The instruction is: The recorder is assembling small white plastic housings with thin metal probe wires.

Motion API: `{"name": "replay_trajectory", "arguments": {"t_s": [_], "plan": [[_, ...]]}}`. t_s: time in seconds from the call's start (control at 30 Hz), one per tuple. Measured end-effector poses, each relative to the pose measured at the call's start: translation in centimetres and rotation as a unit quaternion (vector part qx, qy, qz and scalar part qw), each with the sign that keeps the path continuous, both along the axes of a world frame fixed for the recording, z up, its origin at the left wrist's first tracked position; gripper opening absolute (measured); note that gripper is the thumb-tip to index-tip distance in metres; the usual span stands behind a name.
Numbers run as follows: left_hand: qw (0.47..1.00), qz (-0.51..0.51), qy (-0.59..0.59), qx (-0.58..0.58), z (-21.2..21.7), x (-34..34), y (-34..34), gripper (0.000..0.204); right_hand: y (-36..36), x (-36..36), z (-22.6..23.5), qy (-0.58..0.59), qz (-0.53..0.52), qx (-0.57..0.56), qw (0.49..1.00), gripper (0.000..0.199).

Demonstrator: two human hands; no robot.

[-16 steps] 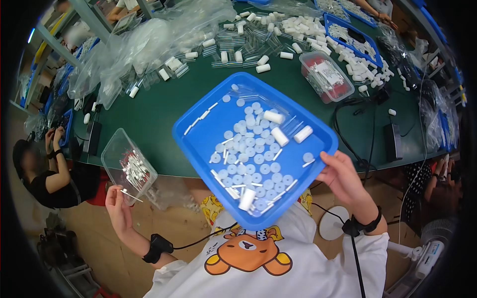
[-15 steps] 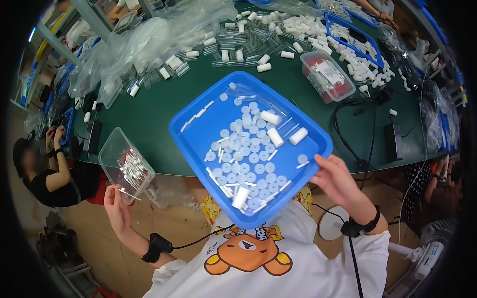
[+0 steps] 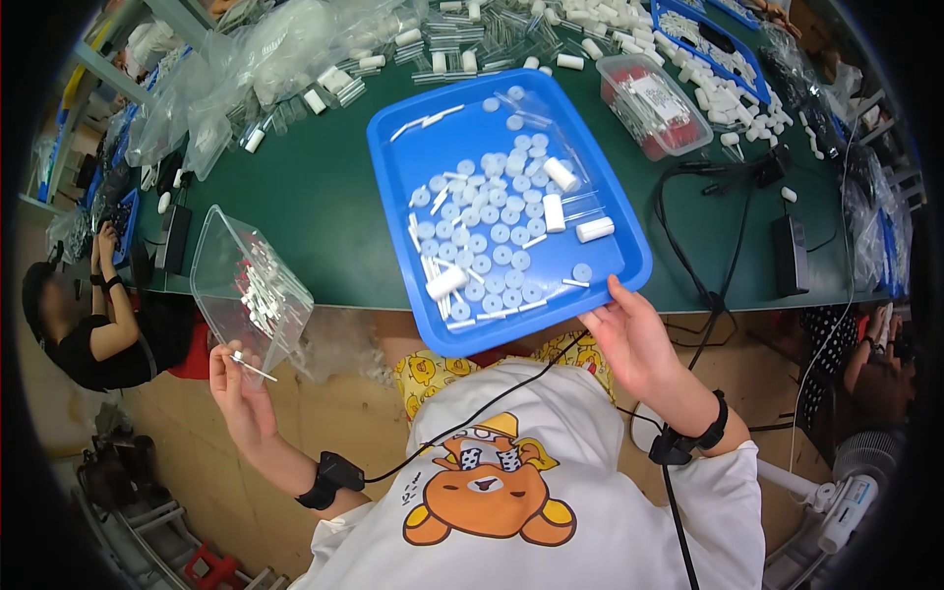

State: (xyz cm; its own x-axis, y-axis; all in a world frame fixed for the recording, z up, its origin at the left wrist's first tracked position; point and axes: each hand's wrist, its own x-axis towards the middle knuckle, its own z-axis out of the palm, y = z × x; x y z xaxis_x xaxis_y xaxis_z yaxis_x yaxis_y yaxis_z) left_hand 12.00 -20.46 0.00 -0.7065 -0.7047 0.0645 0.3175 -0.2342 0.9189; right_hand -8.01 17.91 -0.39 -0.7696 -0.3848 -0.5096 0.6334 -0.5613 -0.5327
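My right hand (image 3: 637, 339) grips the near right corner of a blue tray (image 3: 442, 147), thumb on the rim and fingers underneath. Inside it lie many pale translucent discs (image 3: 501, 234), thin white sticks (image 3: 428, 122), several white cylinders (image 3: 555, 212) and clear tubes (image 3: 580, 204). Between thumb and fingertips, my left hand (image 3: 241, 398) pinches a thin white stick (image 3: 258, 369) with a thicker white end. Just beyond that hand, a clear plastic box (image 3: 208, 254) sits tilted at the table's near edge, holding small white and red pieces (image 3: 265, 295).
Plastic bags (image 3: 305, 44), loose tubes and white cylinders cover the far side of the green table (image 3: 295, 187). A clear box (image 3: 657, 106) of sticks stands right of the tray, near black cables (image 3: 669, 216). A co-worker (image 3: 108, 339) sits at the left.
The blue tray has moved away from my body, toward the table, and turned to sit straighter. My right hand went with it. My left hand keeps the stick beside the box.
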Motion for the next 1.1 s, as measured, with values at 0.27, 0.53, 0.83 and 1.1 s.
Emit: {"name": "replay_trajectory", "arguments": {"t_s": [0.27,0.53,0.83,1.1], "plan": [[0.996,-0.071,0.043,0.014,1.3,1.6,5.8,0.014,-0.5,0.1,1.6,-0.136,0.344,-0.007,0.929,0.046],[0.980,-0.174,-0.085,0.037,3.1,-2.9,13.4,0.014,0.8,-0.6,3.4,0.356,0.429,0.269,0.785,0.022],[0.899,-0.423,-0.093,0.070,4.4,-13.3,19.7,0.011,3.8,-11.1,0.2,0.599,0.217,0.683,0.358,0.016],[0.881,-0.453,-0.120,0.064,2.0,-18.5,25.7,0.012,8.2,-11.9,0.5,0.490,0.242,0.733,0.406,0.017]]}}
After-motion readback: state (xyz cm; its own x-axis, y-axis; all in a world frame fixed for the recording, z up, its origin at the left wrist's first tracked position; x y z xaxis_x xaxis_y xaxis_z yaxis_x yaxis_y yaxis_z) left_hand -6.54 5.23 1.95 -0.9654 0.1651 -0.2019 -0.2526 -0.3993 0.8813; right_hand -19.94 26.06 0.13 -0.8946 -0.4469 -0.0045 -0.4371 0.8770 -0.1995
